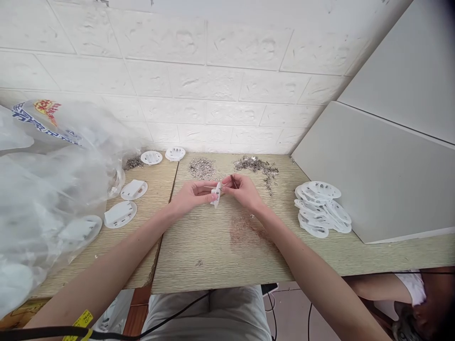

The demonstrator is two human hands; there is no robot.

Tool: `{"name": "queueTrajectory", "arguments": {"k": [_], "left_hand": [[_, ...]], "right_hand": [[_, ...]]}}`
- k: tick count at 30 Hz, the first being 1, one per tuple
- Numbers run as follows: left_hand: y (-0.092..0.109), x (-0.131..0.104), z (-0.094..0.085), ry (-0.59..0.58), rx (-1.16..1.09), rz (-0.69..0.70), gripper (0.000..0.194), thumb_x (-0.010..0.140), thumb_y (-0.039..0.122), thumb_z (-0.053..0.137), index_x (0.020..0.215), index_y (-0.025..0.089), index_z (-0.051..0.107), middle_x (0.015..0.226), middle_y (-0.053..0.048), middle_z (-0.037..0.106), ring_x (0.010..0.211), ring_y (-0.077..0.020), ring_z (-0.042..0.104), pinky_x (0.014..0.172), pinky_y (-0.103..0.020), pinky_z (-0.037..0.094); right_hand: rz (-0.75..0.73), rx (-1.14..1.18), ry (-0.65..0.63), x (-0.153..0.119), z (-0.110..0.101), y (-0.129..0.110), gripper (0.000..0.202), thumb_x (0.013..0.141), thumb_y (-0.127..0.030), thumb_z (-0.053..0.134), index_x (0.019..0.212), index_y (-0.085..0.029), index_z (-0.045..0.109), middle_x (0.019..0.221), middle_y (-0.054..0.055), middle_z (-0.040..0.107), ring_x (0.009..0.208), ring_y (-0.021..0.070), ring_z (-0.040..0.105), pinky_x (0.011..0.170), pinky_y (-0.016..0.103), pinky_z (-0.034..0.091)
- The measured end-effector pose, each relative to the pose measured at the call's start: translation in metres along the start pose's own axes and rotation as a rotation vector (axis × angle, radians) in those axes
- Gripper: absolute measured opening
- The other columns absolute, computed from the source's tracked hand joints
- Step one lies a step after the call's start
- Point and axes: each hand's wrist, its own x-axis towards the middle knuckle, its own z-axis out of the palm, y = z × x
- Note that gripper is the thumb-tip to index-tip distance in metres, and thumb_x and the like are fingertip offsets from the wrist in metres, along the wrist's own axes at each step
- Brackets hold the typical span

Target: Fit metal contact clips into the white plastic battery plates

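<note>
Exposure bright, light soft and diffuse, can't pin the source direction. White brick-pattern wall point(170, 80) close to washed out up top. Clear plastic bag point(64, 166) hazy with pale sheen; 2 metal clip piles point(202, 168) point(254, 164) glint, single pieces too small to resolve. White disc point(216, 196) in left hand point(190, 199) runs bright, fine detail lost. Shadows faint on wood-grain tabletop point(213, 251); area under its right end dim. Wide lens stretches both forearms point(106, 265) toward the bottom corners. Black vignette, top-right and bottom-right corners.
</note>
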Motion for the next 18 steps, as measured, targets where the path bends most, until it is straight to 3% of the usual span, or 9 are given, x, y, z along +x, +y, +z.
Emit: {"name": "queueTrajectory", "arguments": {"k": [6, 10, 18], "left_hand": [[0.0015, -0.002, 0.0001, -0.039, 0.037, 0.013, 0.049, 0.066, 0.036, 0.079, 0.112, 0.02, 0.069, 0.116, -0.011, 0.069, 0.107, -0.0281, 0.064, 0.09, -0.042, 0.051], [-0.0003, -0.0006, -0.0024, -0.009, 0.015, 0.025, 0.05, 0.067, 0.037, 0.079, 0.113, 0.02, 0.068, 0.109, -0.01, 0.072, 0.103, -0.0269, 0.065, 0.092, -0.044, 0.049], [-0.0019, 0.0017, -0.0035, 0.062, -0.053, 0.019, 0.05, 0.066, 0.039, 0.079, 0.11, 0.018, 0.07, 0.106, -0.01, 0.073, 0.104, -0.0254, 0.064, 0.097, -0.042, 0.044]], "right_hand": [[0.024, 0.045, -0.067, -0.0022, -0.0013, -0.0028, 0.012, 0.07, -0.014, 0.063, 0.081, -0.017, 0.06, 0.073, 0.001, 0.066, 0.07, 0.0141, 0.062, 0.071, 0.028, 0.047], [-0.039, -0.078, -0.054, -0.0025, -0.0023, -0.0024, 0.01, 0.073, -0.023, 0.062, 0.08, -0.016, 0.062, 0.074, 0.001, 0.063, 0.068, 0.0136, 0.057, 0.065, 0.027, 0.043], [-0.089, -0.316, -0.055, -0.0028, -0.0021, -0.0023, 0.026, 0.079, -0.036, 0.054, 0.062, -0.017, 0.048, 0.059, -0.005, 0.039, 0.055, 0.0081, 0.033, 0.053, 0.024, 0.025]]}}
